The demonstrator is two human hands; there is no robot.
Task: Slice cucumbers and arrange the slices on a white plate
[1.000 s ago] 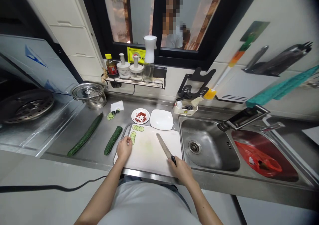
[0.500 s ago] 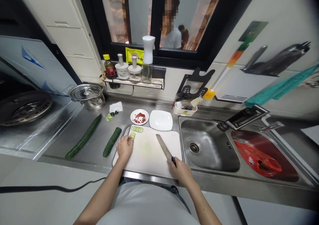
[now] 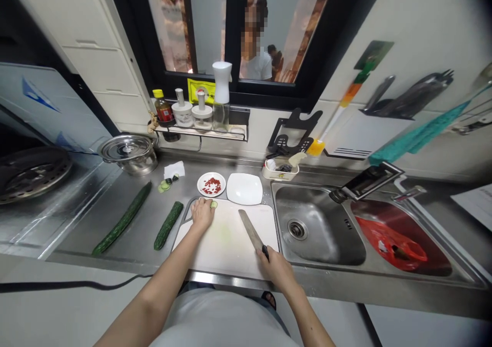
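Note:
My right hand (image 3: 275, 266) grips a kitchen knife (image 3: 251, 230) by its black handle, the blade lying over the right part of the white cutting board (image 3: 226, 254). At the board's upper left corner, my left hand (image 3: 202, 213) has its fingers curled down over cucumber slices (image 3: 213, 204); one slice shows at the fingertips and the others are hidden. Left of the board lie a cut cucumber (image 3: 168, 226) and a longer whole cucumber (image 3: 123, 219). Beyond the board stand a small plate (image 3: 200, 187) of red bits and a square white plate (image 3: 244, 188).
A double sink (image 3: 319, 234) adjoins the board on the right, with a red plastic bag (image 3: 392, 247) in its far basin. A lidded steel pot (image 3: 129, 155) stands at back left. Cucumber scraps (image 3: 165, 185) lie near a white tissue (image 3: 174, 169). A seasoning shelf (image 3: 203, 131) hangs under the window.
My left hand has moved up the board from the lower slices to the slices at its top left corner, now covering most of them. My right hand still holds the knife in nearly the same place.

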